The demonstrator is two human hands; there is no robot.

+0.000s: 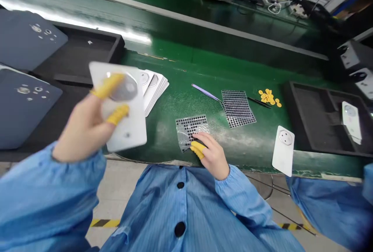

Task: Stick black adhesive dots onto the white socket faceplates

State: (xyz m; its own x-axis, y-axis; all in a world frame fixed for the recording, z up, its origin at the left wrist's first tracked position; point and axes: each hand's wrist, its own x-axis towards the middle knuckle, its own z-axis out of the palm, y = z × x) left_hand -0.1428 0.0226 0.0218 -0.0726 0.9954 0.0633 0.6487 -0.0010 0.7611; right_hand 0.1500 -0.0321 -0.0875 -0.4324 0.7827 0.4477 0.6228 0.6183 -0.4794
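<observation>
In my left hand [93, 119], raised at the left and a little blurred, is a white faceplate [129, 127] with a round silvery recess. Yellow finger cots cover the thumb and a finger that lie across its face. My right hand [211, 153], also with yellow cots, has its fingers closed at the lower edge of a clear sheet of black adhesive dots [186, 129]. Some dots are gone from this sheet, and its lower corner is partly covered by the fingers. Behind the held faceplate lies a fanned stack of white faceplates [155, 90].
Purple tweezers [205, 91], a fuller dot sheet [237, 108], black tweezers [259, 102] and several yellow finger cots [268, 97] lie ahead. Another faceplate [284, 149] rests near the front edge. Black trays [300, 119] flank the work area; grey-blue panels [23, 106] stand left. A blue sleeve shows right.
</observation>
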